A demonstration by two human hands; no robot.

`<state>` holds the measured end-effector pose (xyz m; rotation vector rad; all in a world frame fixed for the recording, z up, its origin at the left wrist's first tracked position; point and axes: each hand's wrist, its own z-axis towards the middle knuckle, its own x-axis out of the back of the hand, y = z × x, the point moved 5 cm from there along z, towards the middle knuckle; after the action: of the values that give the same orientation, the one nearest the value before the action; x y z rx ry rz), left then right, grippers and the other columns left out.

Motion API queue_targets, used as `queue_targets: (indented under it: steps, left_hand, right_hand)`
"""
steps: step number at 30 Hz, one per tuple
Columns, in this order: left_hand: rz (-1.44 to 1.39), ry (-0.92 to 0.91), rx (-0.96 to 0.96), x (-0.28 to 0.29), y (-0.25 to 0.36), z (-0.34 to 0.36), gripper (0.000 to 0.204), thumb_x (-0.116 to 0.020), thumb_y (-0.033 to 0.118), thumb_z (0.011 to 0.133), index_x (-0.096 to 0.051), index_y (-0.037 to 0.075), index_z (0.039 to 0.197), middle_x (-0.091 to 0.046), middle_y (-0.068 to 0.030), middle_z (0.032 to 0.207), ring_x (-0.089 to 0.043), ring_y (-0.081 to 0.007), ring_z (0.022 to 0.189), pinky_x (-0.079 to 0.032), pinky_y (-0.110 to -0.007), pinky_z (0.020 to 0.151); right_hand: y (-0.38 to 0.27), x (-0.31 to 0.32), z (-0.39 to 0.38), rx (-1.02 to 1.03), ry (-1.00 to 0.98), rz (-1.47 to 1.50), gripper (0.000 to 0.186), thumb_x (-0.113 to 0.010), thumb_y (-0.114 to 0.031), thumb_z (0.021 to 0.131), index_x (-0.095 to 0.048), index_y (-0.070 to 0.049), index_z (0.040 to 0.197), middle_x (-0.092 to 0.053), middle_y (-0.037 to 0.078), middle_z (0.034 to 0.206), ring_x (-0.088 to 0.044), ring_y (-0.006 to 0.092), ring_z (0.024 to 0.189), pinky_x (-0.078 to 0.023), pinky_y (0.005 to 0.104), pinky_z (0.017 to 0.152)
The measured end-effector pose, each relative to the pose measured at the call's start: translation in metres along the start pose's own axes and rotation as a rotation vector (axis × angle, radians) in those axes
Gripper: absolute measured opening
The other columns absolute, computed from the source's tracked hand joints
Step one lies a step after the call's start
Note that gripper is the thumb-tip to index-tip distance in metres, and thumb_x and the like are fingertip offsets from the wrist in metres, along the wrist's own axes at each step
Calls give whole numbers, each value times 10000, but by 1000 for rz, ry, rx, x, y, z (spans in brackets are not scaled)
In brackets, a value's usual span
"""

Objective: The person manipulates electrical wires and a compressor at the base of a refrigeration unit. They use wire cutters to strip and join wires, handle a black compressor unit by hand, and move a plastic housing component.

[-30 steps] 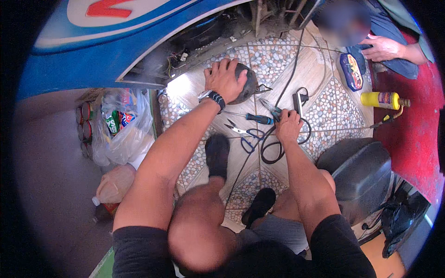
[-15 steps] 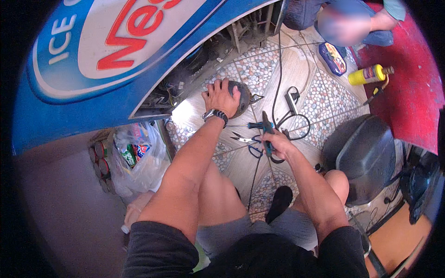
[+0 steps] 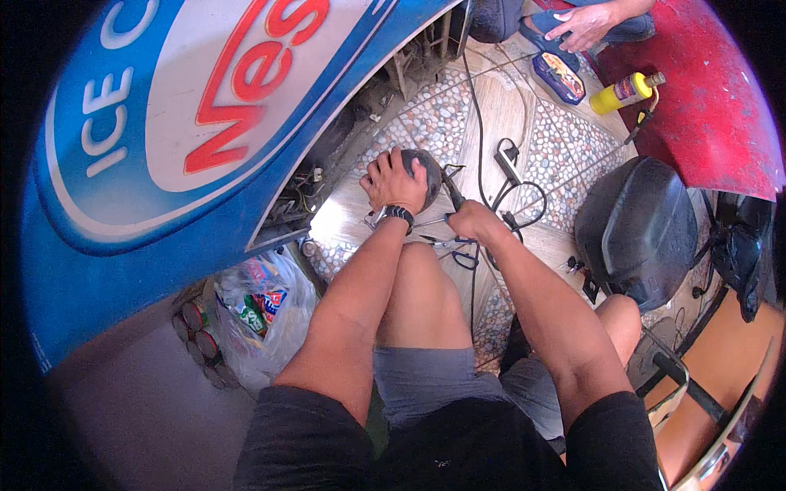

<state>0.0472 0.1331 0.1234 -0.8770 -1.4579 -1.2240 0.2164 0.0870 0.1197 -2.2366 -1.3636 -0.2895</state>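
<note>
My left hand [image 3: 396, 182] is spread and curved over a dark, rounded compressor [image 3: 430, 173] on the floor, gripping its top. A dark watch is on that wrist. My right hand [image 3: 479, 221] is closed around the handles of a pair of pliers [image 3: 451, 191]. The pliers' head points up toward the right side of the compressor, close to a small wire or clip there; whether the jaws touch it I cannot tell. Below the pliers lie scissors with dark loop handles [image 3: 465, 259]. A screwdriver [image 3: 430, 221] is partly hidden between my hands.
A blue freezer [image 3: 106, 213] with its lower compartment exposed stands at left. A plastic bag [image 3: 270, 344] lies below it. A white power strip [image 3: 508, 164], black cord, yellow gas canister [image 3: 626, 93], blue pack [image 3: 559, 78] and black bulky case [image 3: 637, 229] are around. A co-worker's hand [image 3: 585, 26] is at top.
My right hand has brought the pliers up and left to the compressor's side. My left hand stays on the compressor. The head view has shifted, and the co-worker's hand now shows spread.
</note>
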Motion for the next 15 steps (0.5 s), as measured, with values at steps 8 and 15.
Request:
queue_targets:
  steps: [8, 15]
  left_hand:
    - [-42, 78, -15, -4, -10, -2, 533, -511, 453, 913, -557, 110, 1318, -560, -135, 1297, -483, -331, 1233, -333, -529, 1023]
    - [-26, 55, -12, -1, 0, -2, 496, -519, 432, 918, -563, 151, 1324, -559, -108, 1314, -493, -337, 1229, -351, -543, 1009]
  right_hand:
    - [-34, 23, -15, 9, 6, 33, 499, -576, -235, 757, -662, 118, 1098, -694, 271, 1099, -689, 353, 1002, -534, 421, 822]
    - [-24, 17, -16, -55, -24, 125, 564, -513, -285, 820, -568, 73, 1252, -626, 236, 1243, -614, 344, 1115, -478, 412, 914]
